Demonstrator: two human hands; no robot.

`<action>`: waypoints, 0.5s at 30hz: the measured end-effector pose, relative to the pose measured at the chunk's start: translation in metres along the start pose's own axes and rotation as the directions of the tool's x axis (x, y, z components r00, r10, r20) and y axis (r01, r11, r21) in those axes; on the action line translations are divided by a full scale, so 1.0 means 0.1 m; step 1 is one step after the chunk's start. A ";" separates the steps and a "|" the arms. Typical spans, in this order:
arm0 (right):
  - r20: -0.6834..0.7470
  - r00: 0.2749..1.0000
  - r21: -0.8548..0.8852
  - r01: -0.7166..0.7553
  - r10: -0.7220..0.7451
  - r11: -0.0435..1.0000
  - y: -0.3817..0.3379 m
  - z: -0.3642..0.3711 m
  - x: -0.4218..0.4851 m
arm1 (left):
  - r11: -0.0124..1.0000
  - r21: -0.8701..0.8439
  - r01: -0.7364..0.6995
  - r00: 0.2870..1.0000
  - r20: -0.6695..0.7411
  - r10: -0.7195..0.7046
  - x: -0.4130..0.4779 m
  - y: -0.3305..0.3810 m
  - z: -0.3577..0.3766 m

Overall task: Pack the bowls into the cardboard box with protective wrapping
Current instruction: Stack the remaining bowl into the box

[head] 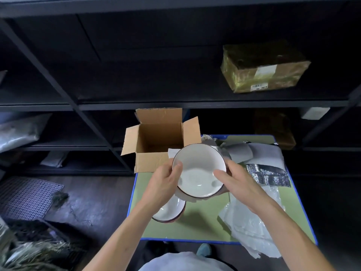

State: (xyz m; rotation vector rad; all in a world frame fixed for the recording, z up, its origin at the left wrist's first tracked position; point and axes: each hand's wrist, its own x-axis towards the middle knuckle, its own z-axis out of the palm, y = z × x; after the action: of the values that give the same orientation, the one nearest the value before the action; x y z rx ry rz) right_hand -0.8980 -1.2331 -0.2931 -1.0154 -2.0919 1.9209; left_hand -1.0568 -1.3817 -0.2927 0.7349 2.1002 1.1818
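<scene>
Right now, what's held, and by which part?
A white bowl, by its rim: left hand on the left edge, right hand on the right, thumbs inside.

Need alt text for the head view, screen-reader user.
A left hand and a right hand hold a white, dark-rimmed bowl over a green table. Behind it stands an open cardboard box; more bowls and wrapping sheets lie on the table.
</scene>
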 end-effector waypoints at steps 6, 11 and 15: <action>-0.053 0.997 -0.106 0.056 -0.061 0.993 -0.18 0.25 0.29 | 0.993 -0.049 -0.106 0.994 -0.013 0.105 0.12 -0.09 -0.29; -0.081 0.996 -0.164 0.022 -0.036 0.986 -0.41 0.51 0.64 | 0.999 -0.052 -0.006 0.999 -0.043 0.004 0.42 -0.20 -0.63; -0.117 0.993 -0.212 -0.037 0.013 0.977 -0.57 0.69 0.97 | 0.999 0.047 0.026 1.000 0.004 -0.026 0.87 -0.25 -0.90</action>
State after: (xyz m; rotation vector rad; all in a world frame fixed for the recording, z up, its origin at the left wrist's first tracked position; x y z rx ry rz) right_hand -1.0304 -1.2364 -0.2861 -1.1682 -2.2653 1.6307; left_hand -1.1845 -1.3796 -0.2980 0.7281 2.1339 1.1197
